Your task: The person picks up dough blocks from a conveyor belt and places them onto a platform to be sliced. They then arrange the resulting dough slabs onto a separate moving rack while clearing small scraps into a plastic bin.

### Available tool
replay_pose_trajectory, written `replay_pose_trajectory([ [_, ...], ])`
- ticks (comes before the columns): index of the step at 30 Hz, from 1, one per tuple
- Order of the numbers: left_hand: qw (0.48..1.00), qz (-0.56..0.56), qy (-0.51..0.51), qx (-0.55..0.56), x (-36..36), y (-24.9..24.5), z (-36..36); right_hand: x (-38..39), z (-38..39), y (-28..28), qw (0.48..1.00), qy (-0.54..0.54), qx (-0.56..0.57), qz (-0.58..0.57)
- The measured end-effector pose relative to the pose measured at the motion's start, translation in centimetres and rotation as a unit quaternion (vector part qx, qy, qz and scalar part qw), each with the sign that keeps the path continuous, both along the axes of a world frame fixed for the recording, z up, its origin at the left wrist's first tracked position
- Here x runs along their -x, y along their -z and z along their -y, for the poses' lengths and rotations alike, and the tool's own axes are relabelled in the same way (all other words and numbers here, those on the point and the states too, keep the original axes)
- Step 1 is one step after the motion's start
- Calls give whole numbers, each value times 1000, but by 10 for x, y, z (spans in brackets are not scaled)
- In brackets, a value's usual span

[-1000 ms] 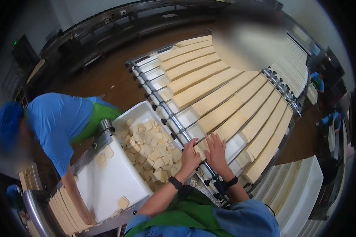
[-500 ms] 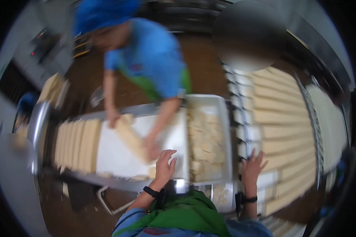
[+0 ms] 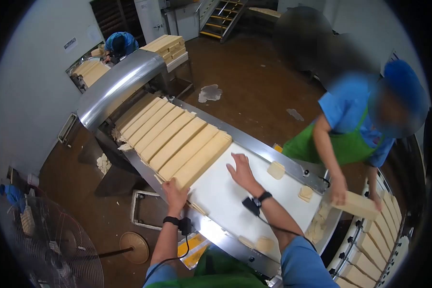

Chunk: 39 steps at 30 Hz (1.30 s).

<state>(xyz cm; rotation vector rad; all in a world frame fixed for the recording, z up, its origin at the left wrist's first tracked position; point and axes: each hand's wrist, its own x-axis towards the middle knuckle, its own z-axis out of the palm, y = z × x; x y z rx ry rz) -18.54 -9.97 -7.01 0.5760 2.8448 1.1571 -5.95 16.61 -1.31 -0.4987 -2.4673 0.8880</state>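
Note:
Several long cream-coloured blocks, apparently stacked thin dough sheets, lie side by side on the white conveyor belt (image 3: 211, 192). My left hand (image 3: 175, 196) is at the near end of the last dough block (image 3: 204, 161), its fingers and thumb around that end. Over the bare belt just right of this block, my right hand (image 3: 242, 170) is open, fingers and thumb apart, touching nothing I can see. Loose squares of dough sheet (image 3: 276, 170) lie farther along the belt, with more scraps (image 3: 264, 245) by its near edge.
A co-worker (image 3: 345, 125) at the right holds another block above a second conveyor (image 3: 369, 249) lined with blocks. A curved metal hood (image 3: 122, 84) spans the belt's far end. At lower left stand a fan (image 3: 62, 249) and a metal frame (image 3: 144, 209).
My view has swung left along the belt. My left hand has come to the last block's end, and my right hand is now over the belt. The co-worker's block has left the belt.

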Motion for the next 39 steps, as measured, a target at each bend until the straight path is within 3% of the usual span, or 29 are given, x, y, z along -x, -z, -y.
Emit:
replay_pose_trajectory([
  [2, 998, 10, 49, 27, 6, -8, -6, 48, -22, 20, 999, 25, -15, 41],
  [9, 997, 37, 10, 71, -5, -25, -18, 113, -47, 41, 966, 87, -65, 235],
  [17, 993, 69, 13, 95, -6, -29, -28, 125, -47, 43, 957, 95, -75, 263],
  [22, 988, 67, 84, 111, -15, -33, -33, 61, -50, 30, 973, 106, -11, 206],
  [25, 977, 56, 168, 118, -30, -45, -38, -28, -43, 34, 967, 185, 26, 171],
  [26, 970, 56, 206, 117, -36, -49, -41, -66, -44, 54, 973, 187, -10, 136],
  [27, 961, 56, 244, 115, -42, -52, -45, -98, -27, 51, 960, 264, -45, 75],
  [28, 950, 56, 286, 116, -48, -54, -50, -133, -13, 45, 952, 299, -8, 63],
  [30, 921, 64, 372, 98, -63, -57, -59, -184, 14, -4, 910, 321, 91, 246],
  [33, 875, 67, 451, 160, -86, -68, -74, -238, 46, 9, 888, 419, -38, 186],
  [35, 851, 36, 456, 256, -100, -68, -87, -252, 52, 48, 890, 428, -96, 124],
  [37, 861, -30, 472, 188, -101, -25, -90, -242, 63, 61, 873, 466, -67, 131],
  [39, 862, -10, 475, 177, -111, -44, -92, -232, 70, 39, 856, 489, 32, 165],
])
